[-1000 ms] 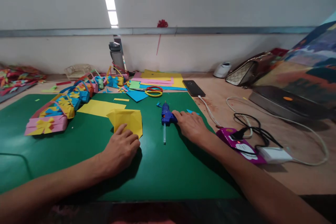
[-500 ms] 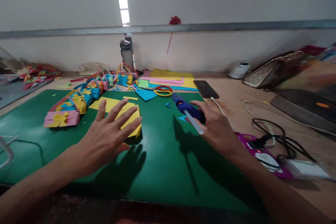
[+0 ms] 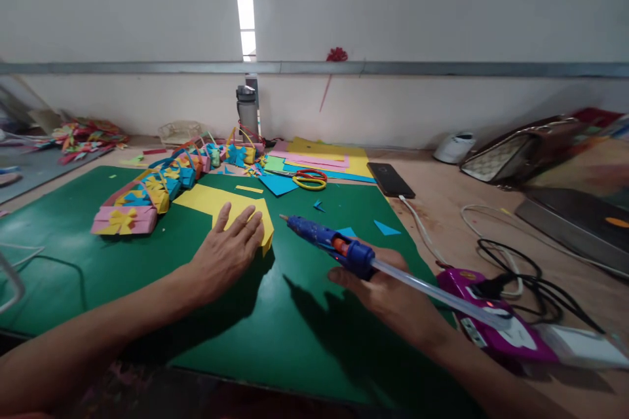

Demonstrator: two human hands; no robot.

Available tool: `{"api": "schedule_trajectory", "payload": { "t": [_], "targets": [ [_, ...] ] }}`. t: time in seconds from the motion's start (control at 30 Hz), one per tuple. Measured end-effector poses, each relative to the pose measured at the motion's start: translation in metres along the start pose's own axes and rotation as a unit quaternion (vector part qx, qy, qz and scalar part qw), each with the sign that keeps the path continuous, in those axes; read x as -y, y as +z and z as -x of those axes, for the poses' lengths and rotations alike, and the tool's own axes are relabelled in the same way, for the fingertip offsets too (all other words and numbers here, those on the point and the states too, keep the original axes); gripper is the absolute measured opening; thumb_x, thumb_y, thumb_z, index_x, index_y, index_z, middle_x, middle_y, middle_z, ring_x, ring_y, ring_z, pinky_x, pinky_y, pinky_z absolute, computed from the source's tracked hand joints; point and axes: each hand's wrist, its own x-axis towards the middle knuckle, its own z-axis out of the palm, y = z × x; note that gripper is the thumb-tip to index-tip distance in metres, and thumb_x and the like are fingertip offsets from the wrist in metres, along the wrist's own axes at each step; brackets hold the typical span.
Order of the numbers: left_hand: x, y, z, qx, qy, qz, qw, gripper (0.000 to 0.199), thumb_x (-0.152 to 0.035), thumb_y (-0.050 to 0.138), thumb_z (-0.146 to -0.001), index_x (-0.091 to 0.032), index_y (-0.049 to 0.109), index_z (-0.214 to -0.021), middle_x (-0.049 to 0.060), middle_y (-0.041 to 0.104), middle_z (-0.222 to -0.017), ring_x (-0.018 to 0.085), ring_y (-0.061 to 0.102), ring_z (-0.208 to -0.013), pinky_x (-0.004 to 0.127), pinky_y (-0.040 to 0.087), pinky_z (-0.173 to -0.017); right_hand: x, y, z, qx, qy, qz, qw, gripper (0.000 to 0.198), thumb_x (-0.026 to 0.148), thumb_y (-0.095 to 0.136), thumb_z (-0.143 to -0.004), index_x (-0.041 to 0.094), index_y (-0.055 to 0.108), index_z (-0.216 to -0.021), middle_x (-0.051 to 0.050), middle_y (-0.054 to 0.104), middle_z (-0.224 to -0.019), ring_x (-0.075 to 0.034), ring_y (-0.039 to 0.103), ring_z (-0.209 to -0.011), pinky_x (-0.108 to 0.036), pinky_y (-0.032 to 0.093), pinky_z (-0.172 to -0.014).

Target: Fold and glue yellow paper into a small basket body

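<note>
My left hand [image 3: 233, 242] lies with fingers stretched over a folded yellow paper piece [image 3: 268, 219] on the green mat [image 3: 295, 353]. The palm hides part of that paper. In my right hand [image 3: 388, 281] is a blue hot glue gun [image 3: 329, 242], its nozzle pointing left toward the yellow paper, a short gap away. A long clear glue stick [image 3: 432, 288] sticks out of its back. Small blue paper scraps [image 3: 386, 228] lie beyond the gun.
Small paper baskets [image 3: 125, 219] stand in a row at left. Scissors [image 3: 310, 179], coloured sheets [image 3: 334, 157] and a bottle [image 3: 247, 108] are toward the back. A phone [image 3: 390, 179], purple power strip [image 3: 496, 314] and tangled cables [image 3: 531, 268] lie at right.
My left hand has come down onto the folded yellow paper. The glue gun in my right hand has swung, its nozzle now pointing left at the paper. The view has shifted slightly.
</note>
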Motion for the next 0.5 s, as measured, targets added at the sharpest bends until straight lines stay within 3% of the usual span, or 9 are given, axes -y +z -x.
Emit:
{"api": "schedule_trajectory", "payload": {
  "t": [0.17, 0.37, 0.5],
  "targets": [
    [0.011, -0.004, -0.002, -0.057, 0.028, 0.087, 0.994, 0.035, -0.006, 0.032, -0.086, -0.013, 0.059, -0.108, 0.011, 0.065, -0.114, 0.025, 0.058, -0.107, 0.054, 0.026, -0.103, 0.007, -0.002, 0.003, 0.034, -0.006, -0.046, 0.998, 0.024, 0.037, 0.062, -0.077, 0.02, 0.061, -0.095, -0.001, 0.062, -0.077, -0.014, 0.056, -0.062, -0.023, 0.045, -0.052],
    [0.016, -0.009, -0.004, -0.083, 0.011, 0.189, 0.978, 0.028, -0.012, 0.036, -0.089, -0.017, 0.056, -0.108, 0.007, 0.067, -0.107, 0.019, 0.06, -0.103, 0.048, 0.025, -0.104, 0.013, -0.001, 0.008, 0.052, 0.036, -0.085, 0.994, 0.033, 0.038, 0.054, -0.082, 0.02, 0.058, -0.109, -0.001, 0.066, -0.078, -0.014, 0.058, -0.056, -0.021, 0.045, -0.043],
    [0.017, -0.014, -0.005, -0.079, -0.013, 0.235, 0.969, 0.025, -0.014, 0.036, -0.091, -0.017, 0.056, -0.105, 0.006, 0.068, -0.105, 0.018, 0.06, -0.1, 0.048, 0.027, -0.102, 0.013, 0.0, 0.009, 0.043, 0.002, -0.034, 0.998, 0.032, 0.032, 0.057, -0.079, 0.022, 0.058, -0.11, -0.002, 0.068, -0.091, -0.015, 0.063, -0.069, -0.022, 0.052, -0.055]
  ]
}}
